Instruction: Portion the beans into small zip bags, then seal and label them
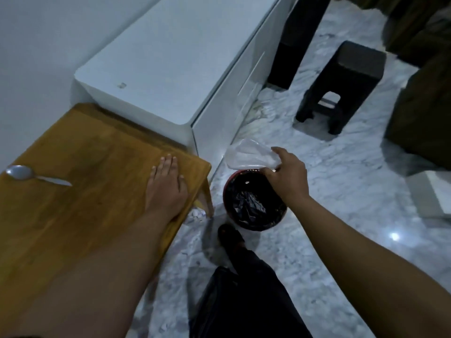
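Right hand (286, 178) fingers (277, 150) pinch a clear bag (249, 153), contents unclear, above the bin (253, 203); left hand (167, 185) lies flat, fingers spread, on the bench (73, 167).

Single head-worn wide-angle view, looking forward and steeply down. Wooden table (73, 191) close at left, marble floor (341, 203) below at right. No second view.
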